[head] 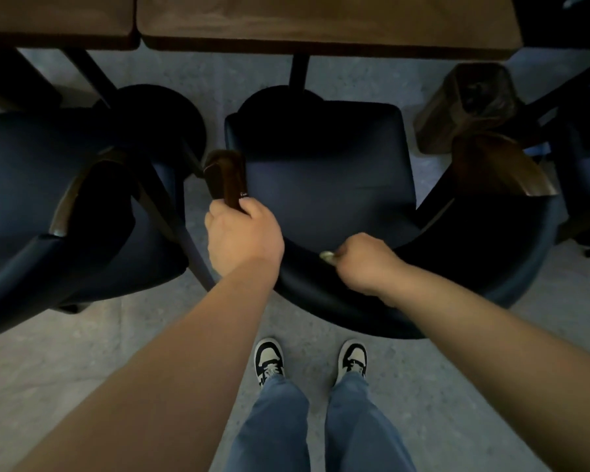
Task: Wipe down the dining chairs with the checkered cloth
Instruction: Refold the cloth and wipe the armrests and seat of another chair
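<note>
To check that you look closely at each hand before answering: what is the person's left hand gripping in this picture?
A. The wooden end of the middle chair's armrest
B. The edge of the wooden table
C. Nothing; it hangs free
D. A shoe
A: the left hand has its fingers curled round the brown wooden armrest of the middle chair, while the right hand holds a small light cloth at the backrest.

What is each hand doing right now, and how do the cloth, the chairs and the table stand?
Left hand: grips the wooden armrest.
Right hand: grips the cloth against the backrest.
Cloth: bunched, mostly hidden in the fist.
Middle chair: upright, facing the table.
Left chair: upright, untouched.
</note>
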